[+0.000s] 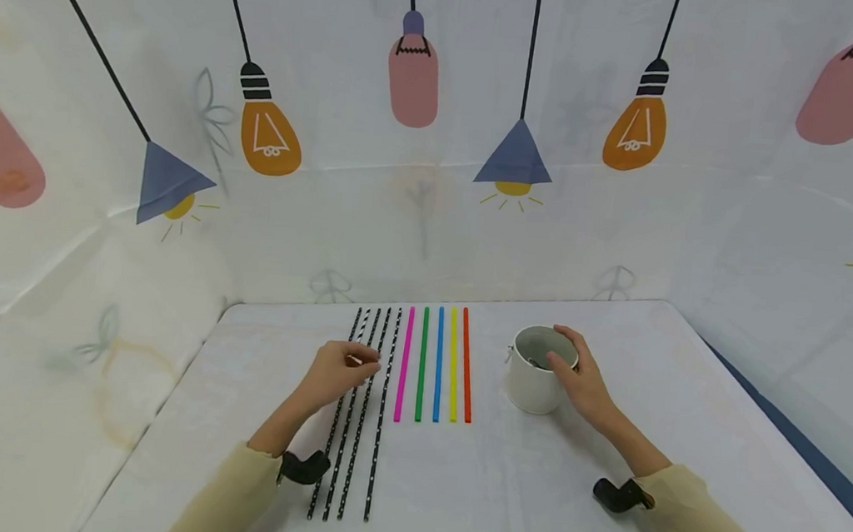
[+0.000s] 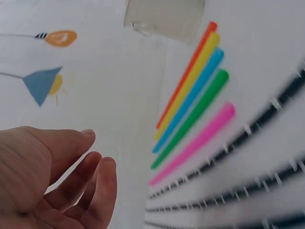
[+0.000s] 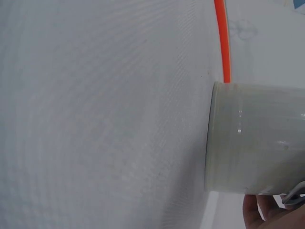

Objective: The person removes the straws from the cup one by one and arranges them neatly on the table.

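Observation:
My right hand (image 1: 586, 389) grips the rim of a white metal pot (image 1: 531, 393) that stands on the table's right half. Something small and dark shows inside the pot; its kind cannot be told. Over several black sticks with white spots (image 1: 338, 459) hovers my left hand (image 1: 335, 372), its fingers loosely bent and holding nothing. Beside these lie shorter coloured sticks in a row: pink (image 1: 404, 364), green (image 1: 422, 366), blue (image 1: 438, 367), yellow (image 1: 453, 368) and red (image 1: 467, 369). In the right wrist view the pot (image 3: 257, 138) hides most of the fingers.
A white cloth covers the table (image 1: 454, 494). Behind it hangs a pale backdrop (image 1: 430, 216) printed with lamps and bulbs. A dark blue strip (image 1: 796, 437) runs along the right table edge.

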Available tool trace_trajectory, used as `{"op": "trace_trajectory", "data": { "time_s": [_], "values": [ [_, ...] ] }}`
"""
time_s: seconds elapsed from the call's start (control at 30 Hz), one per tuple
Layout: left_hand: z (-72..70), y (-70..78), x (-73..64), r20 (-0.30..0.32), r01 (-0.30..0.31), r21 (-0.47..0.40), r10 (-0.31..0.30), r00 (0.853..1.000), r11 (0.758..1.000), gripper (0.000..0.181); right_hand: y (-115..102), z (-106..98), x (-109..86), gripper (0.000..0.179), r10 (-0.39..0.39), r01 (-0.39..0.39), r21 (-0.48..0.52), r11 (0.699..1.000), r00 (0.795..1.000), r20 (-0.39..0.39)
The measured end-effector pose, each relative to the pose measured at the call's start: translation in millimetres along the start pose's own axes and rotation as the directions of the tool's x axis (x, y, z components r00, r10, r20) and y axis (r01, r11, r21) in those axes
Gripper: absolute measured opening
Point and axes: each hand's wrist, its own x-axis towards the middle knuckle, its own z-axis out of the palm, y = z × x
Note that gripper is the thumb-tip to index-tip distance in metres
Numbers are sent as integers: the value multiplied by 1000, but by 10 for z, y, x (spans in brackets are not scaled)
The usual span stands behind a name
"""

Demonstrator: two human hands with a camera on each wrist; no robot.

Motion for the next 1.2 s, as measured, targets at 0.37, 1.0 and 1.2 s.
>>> {"op": "trace_trajectory", "data": {
  "time_s": [0.37,1.0,1.2],
  "values": [
    [708,510,292,107,-152,51,146,983,987,18,14,-6,13,53,-2,2,38,999,1000,-4],
    [1663,971,418,-64,-432,-202,428,901,879,22,49,-25,34,53,4,-5,23,1000,1000,9],
    [1781,1055,404,-107,-476,-185,464,879,860,16,61,-33,15,55,-2,2,29,1000,999,32]
  ]
}}
